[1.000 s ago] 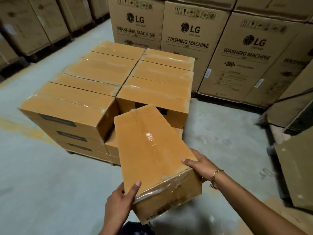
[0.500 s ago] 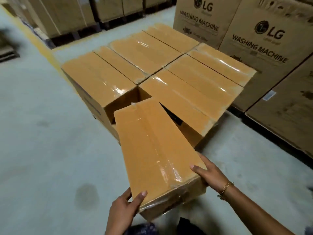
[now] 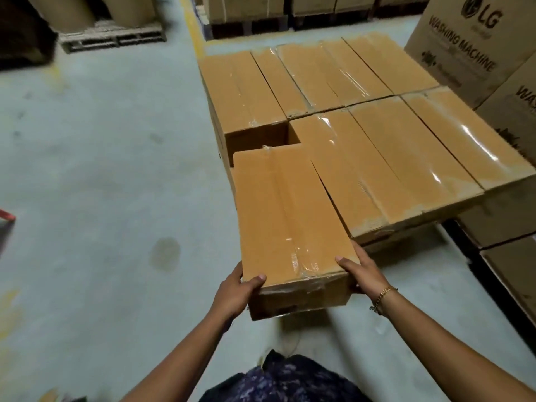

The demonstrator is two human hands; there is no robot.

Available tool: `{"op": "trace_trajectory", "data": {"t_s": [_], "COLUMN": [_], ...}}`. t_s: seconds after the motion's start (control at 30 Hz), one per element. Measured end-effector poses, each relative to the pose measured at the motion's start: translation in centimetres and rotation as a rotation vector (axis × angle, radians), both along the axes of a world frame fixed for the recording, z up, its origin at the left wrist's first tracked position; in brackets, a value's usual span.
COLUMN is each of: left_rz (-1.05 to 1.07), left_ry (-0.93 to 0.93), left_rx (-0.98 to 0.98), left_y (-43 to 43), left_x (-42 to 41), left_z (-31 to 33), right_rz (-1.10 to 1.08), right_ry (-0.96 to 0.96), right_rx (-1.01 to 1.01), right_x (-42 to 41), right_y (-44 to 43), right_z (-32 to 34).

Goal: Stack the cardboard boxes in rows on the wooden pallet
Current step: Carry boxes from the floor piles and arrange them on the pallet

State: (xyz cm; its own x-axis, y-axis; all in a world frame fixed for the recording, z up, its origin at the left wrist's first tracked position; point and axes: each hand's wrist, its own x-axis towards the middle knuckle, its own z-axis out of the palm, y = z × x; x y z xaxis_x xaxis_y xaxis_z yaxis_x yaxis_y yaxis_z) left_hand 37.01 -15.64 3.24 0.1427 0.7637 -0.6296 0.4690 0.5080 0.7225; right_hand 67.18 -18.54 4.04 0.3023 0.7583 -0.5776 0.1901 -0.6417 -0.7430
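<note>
I hold a long taped cardboard box [image 3: 285, 216] by its near end. My left hand [image 3: 236, 291] grips the near left corner, thumb on top. My right hand [image 3: 361, 269] grips the near right corner, a gold bracelet on the wrist. The box's far end reaches over the open near-left slot of the stack of boxes [image 3: 377, 134], beside the row on its right. A small dark gap [image 3: 293, 136] shows beyond the far end. The pallet under the stack is hidden.
Large washing machine cartons [image 3: 475, 44] stand to the right of the stack. An empty wooden pallet [image 3: 113, 37] with cardboard drums lies at far left. More palletised cartons [image 3: 249, 10] line the back. Grey concrete floor [image 3: 101, 184] lies to the left, with a yellow line.
The view has swung round to the stack's left end. The held box has turned square with the rows and moved forward over the open slot; both hands keep their grip.
</note>
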Motion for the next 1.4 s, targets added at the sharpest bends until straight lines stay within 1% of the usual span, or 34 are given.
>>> {"op": "trace_trajectory", "data": {"t_s": [0.13,0.27,0.37,0.47,0.63,0.83,1.0,1.1,1.23,1.4], "left_rz": [-0.058,-0.105,-0.113,-0.099,-0.064,0.07,0.102,0.101,0.091,0.071], "left_ry": [-0.073,-0.05,-0.01,0.041,0.165,0.207,0.262,0.286,0.311,0.345], "left_rx": [-0.009,0.002,0.016,0.02,0.005,-0.007,0.017,0.03,0.029,0.017], "left_y": [-2.5,-5.2,-7.3,-8.4,-9.6,-10.2,-8.0,-6.0,-3.1,-0.1], "left_x": [1.8,3.2,4.6,6.6,10.5,12.8,12.9,12.8,12.5,12.1], "left_z": [0.1,-0.6,-0.7,-0.9,-2.4,-4.1,-4.5,-4.9,-5.8,-7.0], "right_rz": [0.061,0.174,0.326,0.493,0.559,0.677,0.836,0.846,0.835,0.868], "right_ry": [-0.012,0.011,0.007,-0.097,-0.406,-0.496,-0.724,-0.797,-0.874,-0.933], "right_rx": [0.006,-0.039,-0.073,-0.114,-0.083,-0.077,-0.033,-0.007,-0.06,-0.064], "right_x": [1.3,3.8,5.9,8.3,11.3,14.2,15.0,14.6,14.2,13.5], "right_y": [-1.5,-3.5,-4.8,-5.4,-5.0,-3.8,-1.3,0.5,3.5,6.4], "right_z": [0.4,0.0,0.4,-0.3,-3.6,-5.0,-5.7,-6.4,-6.9,-7.7]}}
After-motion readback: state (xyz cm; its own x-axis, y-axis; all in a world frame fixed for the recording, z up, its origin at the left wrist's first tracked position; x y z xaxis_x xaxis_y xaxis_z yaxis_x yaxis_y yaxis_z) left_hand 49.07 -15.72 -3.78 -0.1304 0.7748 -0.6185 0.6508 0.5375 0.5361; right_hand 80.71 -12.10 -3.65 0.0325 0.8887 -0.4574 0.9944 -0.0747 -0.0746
